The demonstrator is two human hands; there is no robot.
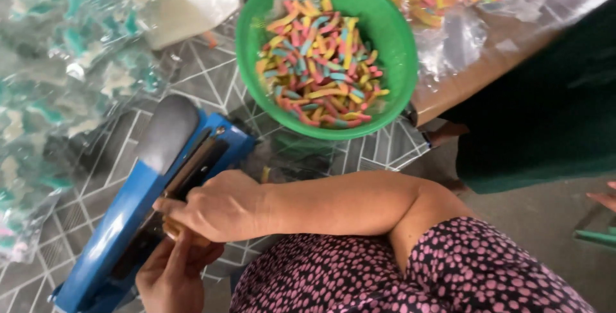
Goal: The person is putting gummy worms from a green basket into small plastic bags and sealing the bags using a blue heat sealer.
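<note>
Both hands work at the blue metal heat sealer (128,210): right hand (215,207) presses a small bag onto its bar, fingers clenched; left hand (170,274) grasps the bag from below, steadying it. Green plastic bowl (247,43) of multicoloured gummy worms (321,62) sits nearby.

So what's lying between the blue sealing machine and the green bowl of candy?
In the head view, only patterned table covering separates the blue sealer from the green bowl, with one stray yellow candy near its edge.

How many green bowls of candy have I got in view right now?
1. The green bowl sits at top centre, past the blue sealer, filled with coloured candy strips. Others may lie out of frame.
</note>
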